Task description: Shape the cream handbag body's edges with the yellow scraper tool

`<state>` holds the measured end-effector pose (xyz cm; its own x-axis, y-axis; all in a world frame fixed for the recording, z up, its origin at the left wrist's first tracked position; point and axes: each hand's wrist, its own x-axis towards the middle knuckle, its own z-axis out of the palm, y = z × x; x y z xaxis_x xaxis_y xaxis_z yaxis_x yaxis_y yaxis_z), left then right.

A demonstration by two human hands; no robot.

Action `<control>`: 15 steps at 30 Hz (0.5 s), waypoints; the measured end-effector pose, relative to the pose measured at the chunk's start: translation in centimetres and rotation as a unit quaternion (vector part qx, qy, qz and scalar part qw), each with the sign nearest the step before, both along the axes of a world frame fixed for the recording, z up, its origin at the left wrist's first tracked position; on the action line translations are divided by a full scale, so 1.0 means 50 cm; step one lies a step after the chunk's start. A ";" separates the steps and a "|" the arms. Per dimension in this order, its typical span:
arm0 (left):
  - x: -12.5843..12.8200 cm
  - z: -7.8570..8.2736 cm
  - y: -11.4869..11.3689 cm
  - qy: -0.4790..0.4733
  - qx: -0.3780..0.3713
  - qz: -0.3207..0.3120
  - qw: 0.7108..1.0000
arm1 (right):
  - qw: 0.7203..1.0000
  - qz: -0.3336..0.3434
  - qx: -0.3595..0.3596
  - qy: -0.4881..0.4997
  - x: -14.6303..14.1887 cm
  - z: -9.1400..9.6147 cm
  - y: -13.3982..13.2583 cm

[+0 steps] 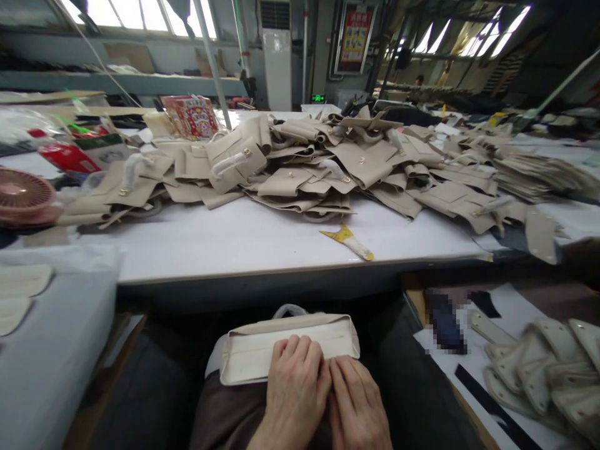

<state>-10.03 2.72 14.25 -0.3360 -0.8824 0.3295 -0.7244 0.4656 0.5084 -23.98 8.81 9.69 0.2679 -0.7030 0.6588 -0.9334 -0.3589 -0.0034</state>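
A cream, beige-edged bag piece (253, 353) lies on my lap below the table edge. My left hand (295, 390) rests on top of it, fingers curled and pressed down on its near edge. Beside it, touching, my right hand (359, 403) presses on the same piece at its right end, with the fingers together. A grey-white loop (289, 310) shows behind the piece.
A white table (244, 240) carries a large heap of beige bag pieces (328, 169) and a yellow-white scraper (349, 242). A pink fan (23, 197) sits at the left. Cream tabs (548, 369) lie on a low surface at the right, and more tabs (21, 290) at the left.
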 end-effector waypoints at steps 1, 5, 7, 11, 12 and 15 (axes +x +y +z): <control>0.001 0.001 0.000 0.013 -0.004 0.002 1.000 | 1.000 0.007 -0.003 0.009 -0.003 -0.005 0.001; 0.023 -0.002 0.006 0.046 -0.018 0.023 0.999 | 0.999 0.017 0.002 0.035 -0.009 -0.025 0.003; 0.039 -0.006 0.011 0.048 -0.012 0.027 0.998 | 0.999 0.024 -0.003 0.039 -0.006 -0.033 0.002; 0.060 -0.009 0.025 0.067 -0.003 0.043 0.997 | 0.998 0.048 -0.024 0.038 0.014 -0.039 -0.006; 0.063 -0.007 0.028 0.073 -0.003 0.051 0.996 | 0.998 0.049 -0.024 0.034 0.021 -0.039 -0.007; 0.084 -0.005 0.039 0.100 -0.012 0.075 0.992 | 0.998 0.059 -0.025 0.029 0.040 -0.040 -0.011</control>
